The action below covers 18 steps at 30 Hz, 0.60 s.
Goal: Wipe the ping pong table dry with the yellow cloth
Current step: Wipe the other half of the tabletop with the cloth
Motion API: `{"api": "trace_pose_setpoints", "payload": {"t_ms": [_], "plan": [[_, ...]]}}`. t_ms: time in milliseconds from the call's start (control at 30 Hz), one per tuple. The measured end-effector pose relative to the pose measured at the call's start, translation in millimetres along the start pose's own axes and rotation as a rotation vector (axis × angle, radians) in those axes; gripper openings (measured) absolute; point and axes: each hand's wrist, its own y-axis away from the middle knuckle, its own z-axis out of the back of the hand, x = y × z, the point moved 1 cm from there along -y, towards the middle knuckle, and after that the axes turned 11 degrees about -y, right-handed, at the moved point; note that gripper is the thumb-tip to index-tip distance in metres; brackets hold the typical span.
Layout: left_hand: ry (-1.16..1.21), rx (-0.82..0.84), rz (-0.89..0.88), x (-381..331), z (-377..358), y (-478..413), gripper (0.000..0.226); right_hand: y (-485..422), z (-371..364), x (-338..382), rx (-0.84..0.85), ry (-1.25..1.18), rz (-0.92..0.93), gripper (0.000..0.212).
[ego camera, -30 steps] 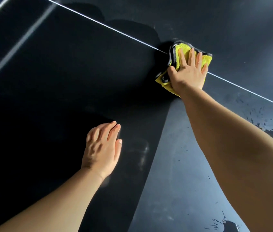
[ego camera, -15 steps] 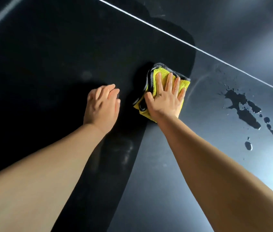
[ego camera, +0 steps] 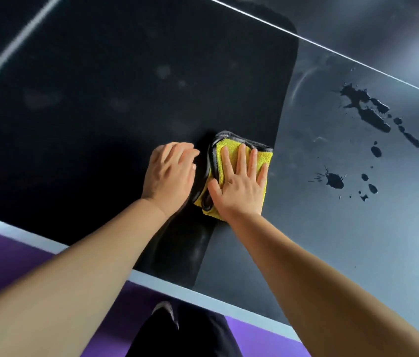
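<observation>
The right hand (ego camera: 239,189) presses flat, fingers spread, on the yellow cloth (ego camera: 260,161) near the ping pong table (ego camera: 74,99) front edge, the water splashes (ego camera: 368,112) lying further right.

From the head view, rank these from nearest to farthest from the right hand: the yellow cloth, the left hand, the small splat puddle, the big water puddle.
1. Yellow cloth: directly under the right hand.
2. Left hand: just to its left, beside the cloth's edge.
3. Small splat puddle: off to the right on the table.
4. Big water puddle: farther right and farther up the table.
</observation>
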Motion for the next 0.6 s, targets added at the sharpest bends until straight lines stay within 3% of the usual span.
{"api": "trace_pose_setpoints", "payload": {"t_ms": [300, 600], "plan": [[-0.025, 0.056, 0.060, 15, 28, 120, 0.034, 114, -34, 27, 0.004, 0.006, 0.025, 0.074], [-0.001, 0.017, 0.036, -14, 41, 143, 0.021, 174, -39, 18, -0.030, -0.077, 0.019, 0.076]]}}
